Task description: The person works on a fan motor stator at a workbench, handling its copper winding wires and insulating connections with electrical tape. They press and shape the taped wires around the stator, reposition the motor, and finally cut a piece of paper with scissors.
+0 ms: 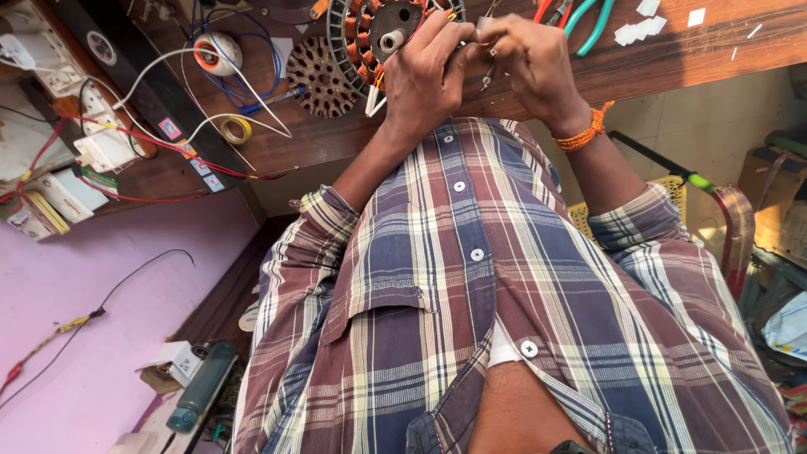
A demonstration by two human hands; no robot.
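Note:
My left hand [427, 74] and my right hand [531, 65] meet over a wooden bench [672, 59], fingertips pinched together. Between them sits a small grey metal piece [485, 25], gripped by my right fingers. Red and white wires [376, 94] run out from under my left hand, which is closed on them. They lead to a round motor stator with copper windings [370, 29] lying just left of that hand. A small thin part [487, 77] dangles below the fingertips. An orange thread band [586, 130] circles my right wrist. My checked shirt fills the lower frame.
A perforated round disc [319, 80], a yellow tape roll [236, 129] and a wire spool [217, 52] lie left of the stator. Green-handled pliers [591, 21] and white paper bits [639, 31] lie to the right. Sockets and loose cables [101, 143] crowd the far left.

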